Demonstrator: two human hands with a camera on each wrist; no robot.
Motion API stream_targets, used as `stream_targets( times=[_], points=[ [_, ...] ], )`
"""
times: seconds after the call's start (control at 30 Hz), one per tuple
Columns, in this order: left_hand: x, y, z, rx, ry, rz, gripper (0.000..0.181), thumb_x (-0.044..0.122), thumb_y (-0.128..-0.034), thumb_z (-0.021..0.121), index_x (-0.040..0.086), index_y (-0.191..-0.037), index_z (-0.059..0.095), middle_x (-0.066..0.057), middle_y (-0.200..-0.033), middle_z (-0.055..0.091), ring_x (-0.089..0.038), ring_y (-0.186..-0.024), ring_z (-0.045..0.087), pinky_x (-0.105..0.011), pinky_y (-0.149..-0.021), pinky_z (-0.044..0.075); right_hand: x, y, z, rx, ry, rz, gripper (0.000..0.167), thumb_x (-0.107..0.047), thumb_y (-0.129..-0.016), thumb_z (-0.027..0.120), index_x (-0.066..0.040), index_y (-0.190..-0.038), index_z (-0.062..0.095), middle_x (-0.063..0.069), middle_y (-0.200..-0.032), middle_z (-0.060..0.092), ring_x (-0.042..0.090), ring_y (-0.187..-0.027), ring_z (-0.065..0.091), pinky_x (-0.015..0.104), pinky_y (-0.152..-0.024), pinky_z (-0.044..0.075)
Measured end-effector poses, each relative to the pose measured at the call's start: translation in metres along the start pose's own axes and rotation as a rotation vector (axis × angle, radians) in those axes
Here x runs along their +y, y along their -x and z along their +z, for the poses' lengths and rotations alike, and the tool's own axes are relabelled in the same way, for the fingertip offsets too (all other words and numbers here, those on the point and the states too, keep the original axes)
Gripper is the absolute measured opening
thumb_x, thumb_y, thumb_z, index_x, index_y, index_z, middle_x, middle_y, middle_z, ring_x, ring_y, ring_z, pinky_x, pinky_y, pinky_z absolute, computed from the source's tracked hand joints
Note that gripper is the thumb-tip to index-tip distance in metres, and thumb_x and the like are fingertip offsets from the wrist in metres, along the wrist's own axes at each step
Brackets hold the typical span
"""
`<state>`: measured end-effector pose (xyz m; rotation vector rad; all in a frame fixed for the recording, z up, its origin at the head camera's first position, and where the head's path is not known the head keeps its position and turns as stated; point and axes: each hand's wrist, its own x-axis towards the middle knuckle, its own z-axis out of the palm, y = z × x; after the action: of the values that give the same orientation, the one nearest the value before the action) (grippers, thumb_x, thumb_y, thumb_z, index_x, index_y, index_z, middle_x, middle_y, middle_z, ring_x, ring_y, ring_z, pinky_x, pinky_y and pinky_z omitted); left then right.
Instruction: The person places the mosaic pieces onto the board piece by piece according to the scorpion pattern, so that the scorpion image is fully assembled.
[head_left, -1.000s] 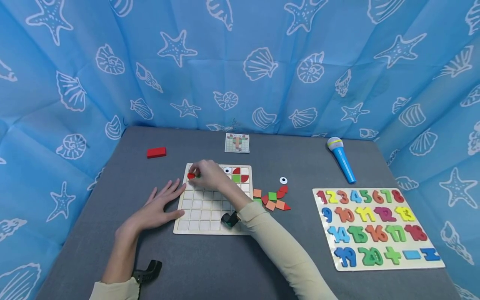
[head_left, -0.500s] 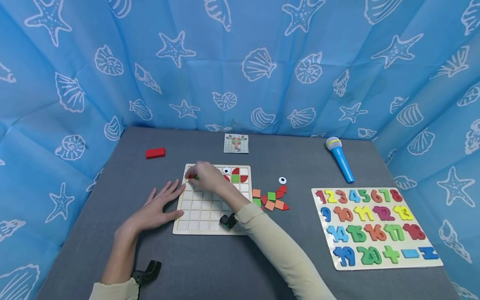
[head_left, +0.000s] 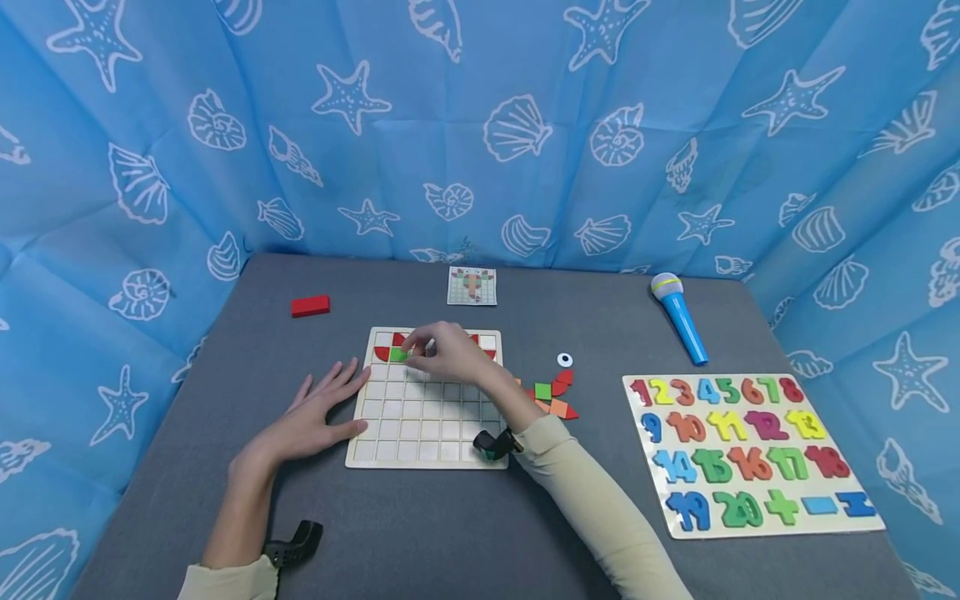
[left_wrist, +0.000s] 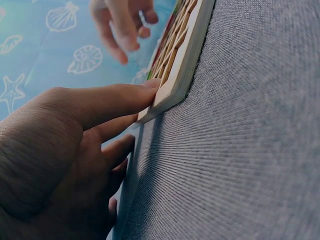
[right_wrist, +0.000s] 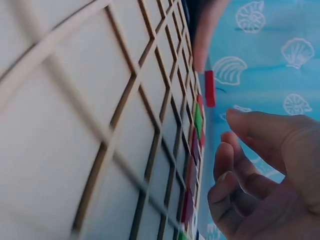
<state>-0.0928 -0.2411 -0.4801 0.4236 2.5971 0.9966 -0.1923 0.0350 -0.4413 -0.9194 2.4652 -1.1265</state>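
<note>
A wooden grid board (head_left: 386,429) lies flat on the grey table. My left hand (head_left: 315,412) has its fingers spread at the board's left edge; in the left wrist view its thumb (left_wrist: 120,100) rests on the rim. Over the upper rows hovers my right hand (head_left: 450,354), fingers loosely bent and thumb apart; the right wrist view shows nothing held. Just left of its fingertips, a green square tile (head_left: 397,355) sits in a cell, with a red quarter-round tile (head_left: 382,354) beside it and another red tile (head_left: 398,339) above. The hand hides most tiles farther right.
Loose tiles, including a green square (head_left: 542,391), lie right of the board near an eye disc (head_left: 565,360). A pattern card (head_left: 472,286) lies behind. A red block (head_left: 311,306) is back left; a toy microphone (head_left: 679,317) and number puzzle (head_left: 678,527) are at right.
My right hand has let go of a tile at the board's upper left and moved right, uncovering the red and green tiles there. My left hand has stayed put.
</note>
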Motion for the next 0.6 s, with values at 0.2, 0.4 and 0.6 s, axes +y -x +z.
stream_targets(
  times=[0.2,0.4,0.6],
  points=[
    [0.01,0.002,-0.003,-0.012,-0.009,-0.023,0.087,0.045,-0.1013,0.073,0.015,-0.172,0.032,-0.024,-0.181,0.018,-0.053,-0.169,0.004,-0.078,-0.13,-0.008,0.011,0.032,-0.019,-0.001,-0.016,0.01,0.017,-0.013,-0.102,0.074,-0.004,-0.115,0.081,0.008,-0.091,0.076,0.009,-0.065,0.055,0.02,-0.065,0.044],
    [0.01,0.003,-0.003,-0.005,0.0,-0.016,0.086,0.044,-0.1015,0.073,0.014,-0.171,0.033,-0.024,-0.181,0.017,-0.054,-0.169,0.004,-0.078,-0.13,-0.009,0.026,0.068,-0.038,0.027,0.032,0.06,0.015,-0.015,-0.101,0.076,-0.007,-0.114,0.081,0.004,-0.094,0.078,0.012,-0.071,0.062,0.022,-0.066,0.048],
    [0.009,0.003,-0.002,0.0,0.003,-0.02,0.086,0.043,-0.1012,0.074,0.013,-0.171,0.033,-0.025,-0.181,0.017,-0.054,-0.169,0.004,-0.078,-0.13,-0.009,0.037,0.105,-0.06,0.018,0.08,0.122,0.016,-0.015,-0.101,0.077,-0.007,-0.114,0.081,0.005,-0.1,0.08,0.012,-0.081,0.066,0.024,-0.071,0.052]
  ],
)
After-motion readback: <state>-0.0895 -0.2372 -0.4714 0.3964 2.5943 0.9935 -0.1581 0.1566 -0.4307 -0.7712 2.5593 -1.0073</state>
